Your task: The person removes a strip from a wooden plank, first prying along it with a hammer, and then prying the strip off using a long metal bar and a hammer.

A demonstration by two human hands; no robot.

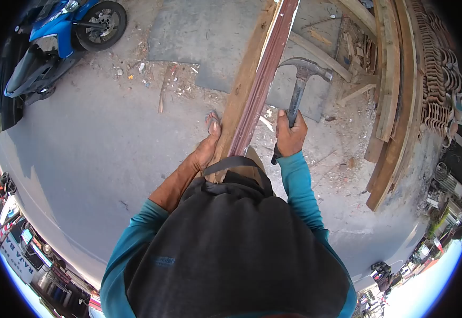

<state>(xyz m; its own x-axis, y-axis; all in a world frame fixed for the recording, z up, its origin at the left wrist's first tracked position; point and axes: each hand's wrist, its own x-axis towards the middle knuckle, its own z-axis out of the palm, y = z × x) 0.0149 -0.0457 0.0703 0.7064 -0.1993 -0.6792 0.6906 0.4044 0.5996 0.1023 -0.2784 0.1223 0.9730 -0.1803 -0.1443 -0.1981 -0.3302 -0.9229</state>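
My right hand (291,132) is closed around the handle of a claw hammer (296,95). The hammer's metal head points away from me, just right of a long wooden beam (241,90). Along the beam's right side runs a reddish-brown painted moulding (265,74) with white edges. At the beam's left side, close to my body, my left hand (207,149) grips it; the fingers underneath are partly hidden. The near end of the beam reaches my waist, beside a dark strap.
A blue motorcycle (58,34) stands at the upper left. Long timber planks (392,106) are stacked on the right, beside rows of roof tiles (437,69). Wood scraps (355,87) and debris litter the ground near grey sheets (188,32).
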